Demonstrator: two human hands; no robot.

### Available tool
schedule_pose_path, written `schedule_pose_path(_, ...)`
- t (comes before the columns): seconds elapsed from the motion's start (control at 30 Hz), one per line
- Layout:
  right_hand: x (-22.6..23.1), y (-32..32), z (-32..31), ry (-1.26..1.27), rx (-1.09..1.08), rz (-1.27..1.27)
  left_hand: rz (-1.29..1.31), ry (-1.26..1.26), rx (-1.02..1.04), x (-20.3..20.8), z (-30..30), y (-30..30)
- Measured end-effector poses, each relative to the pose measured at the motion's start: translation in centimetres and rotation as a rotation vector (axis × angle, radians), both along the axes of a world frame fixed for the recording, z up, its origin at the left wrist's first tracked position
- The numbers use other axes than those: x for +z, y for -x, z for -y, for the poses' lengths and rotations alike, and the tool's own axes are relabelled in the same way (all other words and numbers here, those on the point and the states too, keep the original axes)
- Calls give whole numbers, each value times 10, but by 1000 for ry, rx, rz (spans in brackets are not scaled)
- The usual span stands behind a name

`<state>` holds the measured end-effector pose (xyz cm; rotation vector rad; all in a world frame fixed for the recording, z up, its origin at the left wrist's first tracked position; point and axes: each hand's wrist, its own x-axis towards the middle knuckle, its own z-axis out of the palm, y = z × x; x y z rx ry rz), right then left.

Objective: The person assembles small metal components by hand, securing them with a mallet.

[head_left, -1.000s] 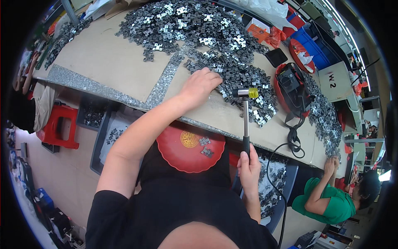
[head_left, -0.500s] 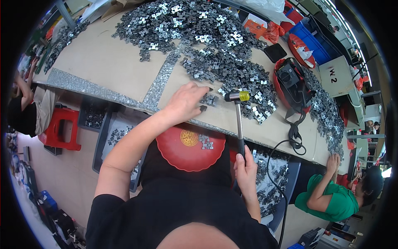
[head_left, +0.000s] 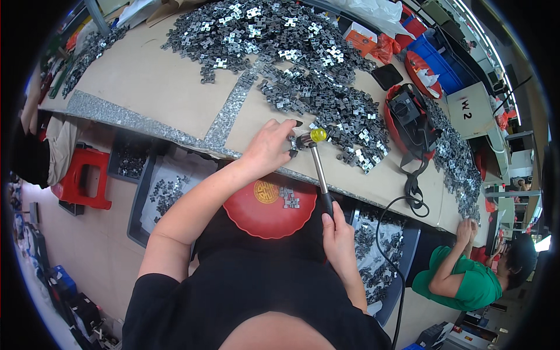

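Observation:
My right hand [head_left: 339, 236] is wrapped round the black grip of a hammer [head_left: 318, 164] with a metal shaft and a yellow face. The hammer's head is at my left fingertips, over the table near its front edge. Dark covers sit on the thumb and index finger of my left hand [head_left: 269, 147]. Those two fingers close round a small metal link piece [head_left: 292, 140], partly hidden by the hammer head. On my lap lies a red scalloped plate [head_left: 251, 213] with a gold emblem; a few joined metal pieces [head_left: 289, 198] rest on it.
A large heap of metal link pieces [head_left: 262, 41] spreads over the table [head_left: 140, 76]. To the right, a red bowl holds a black corded device [head_left: 408, 116]; its cable hangs past the edge. Bins [head_left: 140, 204] stand below. A person in green [head_left: 461, 277] works at right.
The hammer head has moved left and down, from beside the metal piece to over it, and has turned. My right hand has shifted slightly left and up. My left hand has shifted slightly right.

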<state>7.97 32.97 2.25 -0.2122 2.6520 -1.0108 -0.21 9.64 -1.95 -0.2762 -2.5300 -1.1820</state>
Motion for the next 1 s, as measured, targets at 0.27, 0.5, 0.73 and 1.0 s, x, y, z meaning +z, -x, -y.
schedule_pose_path(0.27,12,-1,10,-96,13,-136,26,32,14,3,-2,2)
schedule_pose_path(0.5,-3,-6,-10,127,23,-102,6,1,-14,8,2,-7)
schedule_pose_path(0.73,5,4,-14,386,-211,66,-66,47,-183,12,12,-20)
schedule_pose_path(1.0,-4,2,-10,350,-135,36,-78,271,197,21,38,43)
